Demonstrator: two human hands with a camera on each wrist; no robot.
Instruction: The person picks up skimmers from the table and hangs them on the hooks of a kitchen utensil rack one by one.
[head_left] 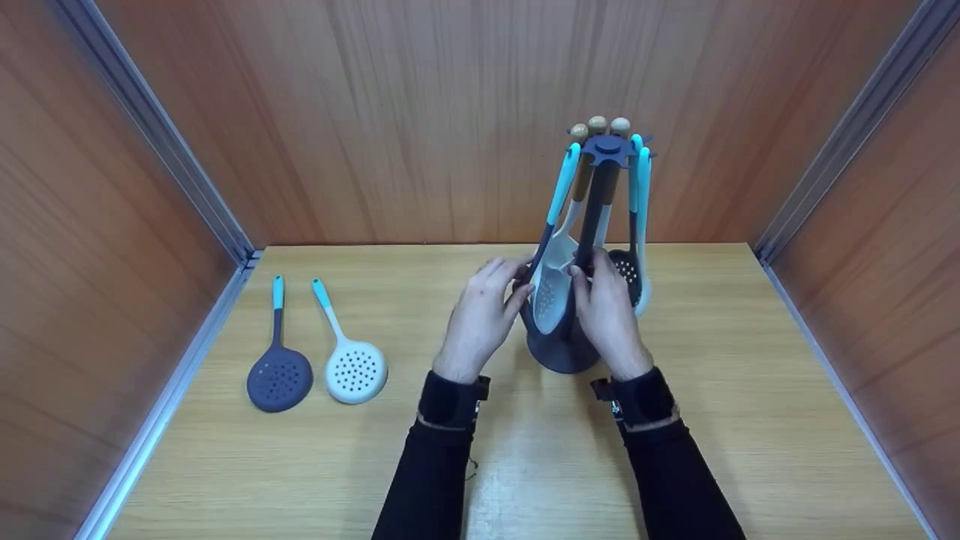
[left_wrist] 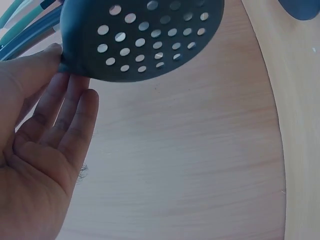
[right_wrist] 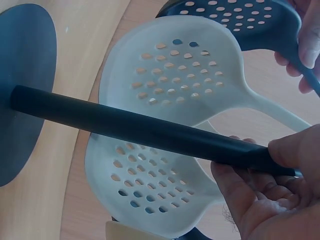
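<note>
A dark utensil stand [head_left: 597,202] with a round base holds several kitchen utensils hung around its top. Its pole is pinched between the thumb and fingers of my right hand [head_left: 611,322], seen close in the right wrist view. My left hand [head_left: 480,315] pinches a dark skimmer [left_wrist: 145,45] with a turquoise handle at the neck, just above its perforated head. This skimmer hangs on the stand's left side. Two white skimmers [right_wrist: 172,65] hang behind the pole in the right wrist view. Another dark perforated utensil [head_left: 625,271] hangs on the right, partly covered.
On the table's left lie a dark skimmer [head_left: 280,379] and a white skimmer [head_left: 355,373], both with turquoise handle ends. Wooden panels with metal edge strips [head_left: 165,142] enclose the table [head_left: 750,420] at the back and both sides.
</note>
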